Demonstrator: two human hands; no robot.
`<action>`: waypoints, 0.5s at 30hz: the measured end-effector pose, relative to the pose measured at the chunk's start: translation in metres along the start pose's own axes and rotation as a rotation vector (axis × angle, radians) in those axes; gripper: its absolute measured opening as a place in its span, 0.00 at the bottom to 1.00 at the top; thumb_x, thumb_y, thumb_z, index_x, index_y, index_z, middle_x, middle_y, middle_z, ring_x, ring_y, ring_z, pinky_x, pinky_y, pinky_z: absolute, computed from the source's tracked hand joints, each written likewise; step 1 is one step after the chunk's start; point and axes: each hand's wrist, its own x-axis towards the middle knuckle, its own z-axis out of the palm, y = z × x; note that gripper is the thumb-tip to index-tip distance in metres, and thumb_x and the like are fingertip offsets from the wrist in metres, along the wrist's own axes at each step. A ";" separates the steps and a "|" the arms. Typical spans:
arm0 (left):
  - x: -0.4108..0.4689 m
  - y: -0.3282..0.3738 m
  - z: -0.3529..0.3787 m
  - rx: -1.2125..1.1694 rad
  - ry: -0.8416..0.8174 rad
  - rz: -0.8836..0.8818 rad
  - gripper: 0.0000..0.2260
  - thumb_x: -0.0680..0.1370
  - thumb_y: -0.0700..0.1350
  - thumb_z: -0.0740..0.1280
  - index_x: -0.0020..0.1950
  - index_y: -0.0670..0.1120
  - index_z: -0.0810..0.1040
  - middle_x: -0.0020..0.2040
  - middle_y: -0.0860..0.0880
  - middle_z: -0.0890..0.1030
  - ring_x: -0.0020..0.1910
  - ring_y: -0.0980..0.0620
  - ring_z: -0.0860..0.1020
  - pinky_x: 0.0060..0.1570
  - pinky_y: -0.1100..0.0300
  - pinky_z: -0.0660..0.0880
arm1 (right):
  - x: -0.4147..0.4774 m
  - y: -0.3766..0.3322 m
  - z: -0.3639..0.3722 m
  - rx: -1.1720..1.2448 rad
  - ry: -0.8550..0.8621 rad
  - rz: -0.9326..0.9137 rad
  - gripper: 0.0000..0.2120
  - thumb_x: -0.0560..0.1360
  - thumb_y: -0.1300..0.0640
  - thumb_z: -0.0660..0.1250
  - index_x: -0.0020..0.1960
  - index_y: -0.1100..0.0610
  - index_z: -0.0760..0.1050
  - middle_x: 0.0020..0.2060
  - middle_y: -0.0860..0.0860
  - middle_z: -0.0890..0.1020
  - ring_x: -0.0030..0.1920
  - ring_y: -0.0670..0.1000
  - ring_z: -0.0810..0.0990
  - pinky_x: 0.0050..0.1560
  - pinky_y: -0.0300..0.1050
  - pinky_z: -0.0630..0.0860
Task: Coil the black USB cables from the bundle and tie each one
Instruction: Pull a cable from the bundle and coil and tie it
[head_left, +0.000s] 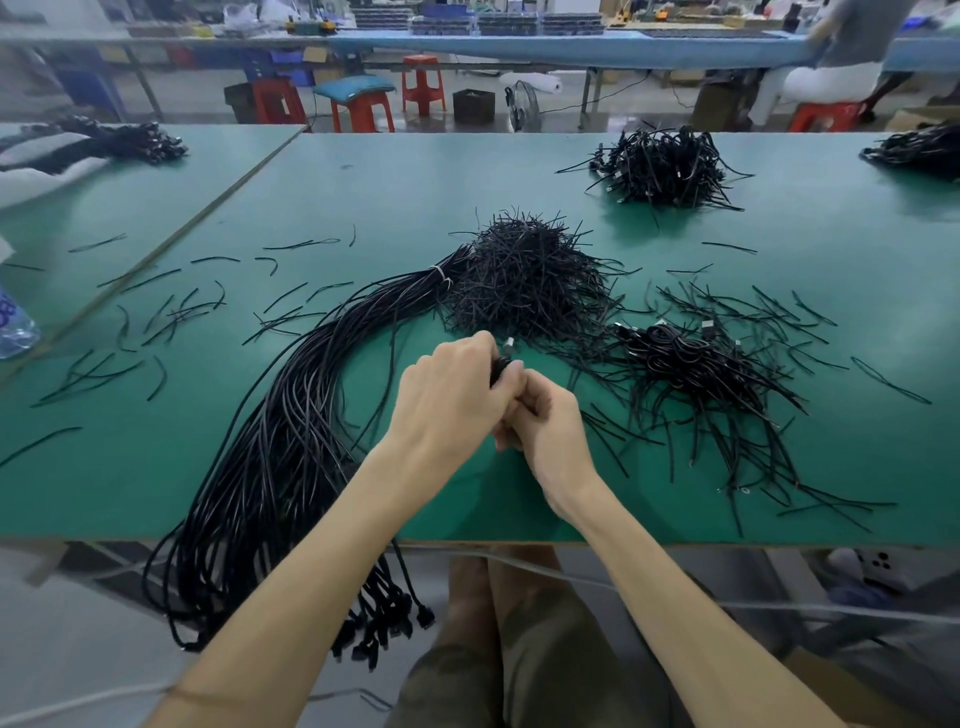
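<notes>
Green matting covers the bench (363, 197) across the middle of the frame. Your left hand (452, 395) sits at the centre with its fingers curled round a small coiled cable (500, 368), gripping it tightly so the loops cannot spring open. One metal connector (509, 343) pokes out above the knuckles. Your right hand (545, 426) is pressed against the left with its fingers curled in at the coil. Whether they pinch a tie or the cable itself cannot be told, because the fingertips are hidden. Judged from this pose, the step in hand is the tying of one coil.

The bundle (291, 415) of uncoiled black USB cables runs from the centre down to the lower left and hangs over the near edge of the bench. A pale band (441, 275) cinches it near its upper end, which keeps the cables parallel and lets you draw one at a time. The heap of ties (524, 280) lies just above your hands, within easy reach. Finished coils (685, 358) gather to the right of your hands, apart from the bundle, so that done and undone work do not mix. Another heap (665, 166) of cables lies at the upper right. Stray ties (171, 312) litter the left of the bench.
</notes>
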 end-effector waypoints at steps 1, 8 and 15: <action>0.000 0.000 -0.001 -0.041 -0.025 -0.055 0.14 0.82 0.58 0.63 0.53 0.47 0.73 0.41 0.50 0.79 0.39 0.42 0.82 0.42 0.50 0.76 | 0.000 0.000 0.001 -0.002 -0.008 -0.002 0.11 0.81 0.71 0.61 0.41 0.63 0.74 0.31 0.58 0.75 0.29 0.52 0.71 0.31 0.42 0.70; 0.013 -0.014 -0.016 -0.520 -0.256 -0.198 0.07 0.81 0.44 0.65 0.55 0.53 0.79 0.30 0.45 0.82 0.25 0.43 0.83 0.27 0.57 0.79 | 0.001 0.002 0.000 -0.051 -0.033 -0.001 0.12 0.80 0.72 0.61 0.39 0.62 0.70 0.30 0.57 0.76 0.29 0.53 0.72 0.32 0.43 0.71; 0.018 -0.026 -0.018 -0.710 -0.504 -0.152 0.08 0.85 0.43 0.64 0.55 0.39 0.78 0.29 0.47 0.81 0.25 0.44 0.81 0.27 0.56 0.79 | 0.001 0.003 -0.003 0.002 0.017 0.034 0.11 0.81 0.70 0.61 0.40 0.62 0.71 0.28 0.50 0.78 0.26 0.47 0.72 0.30 0.36 0.69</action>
